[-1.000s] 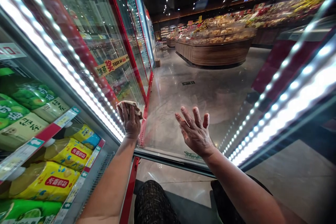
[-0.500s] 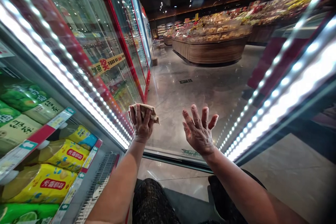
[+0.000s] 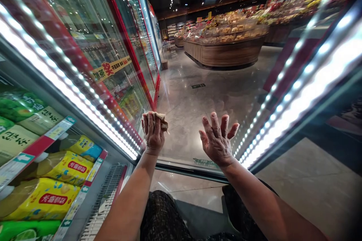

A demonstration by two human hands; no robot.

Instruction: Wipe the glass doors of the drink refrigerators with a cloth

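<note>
A folded tan cloth (image 3: 160, 116) lies under the fingers of my left hand (image 3: 153, 133), which presses it against a glass door (image 3: 183, 135). The cloth's right edge sticks out past my fingers, and the rest is hidden beneath them. To the right, my right hand (image 3: 219, 141) is held up at the same glass with its fingers spread and nothing in it. I cannot tell whether its palm touches the pane. Both hands are near the lower end of the door, above its dark bottom frame (image 3: 189, 172).
Bright LED strips run along the door's left (image 3: 70, 83) and right sides. At left, cooler shelves hold yellow-labelled bottles (image 3: 53, 197) and green-labelled bottles (image 3: 31, 228). Through the glass appear red-framed coolers (image 3: 124, 34) and a wooden display island (image 3: 226, 53) on a shiny floor.
My left hand has shifted slightly right with the cloth, and less of the cloth shows above its fingers. My right hand has moved a little to the right, still spread.
</note>
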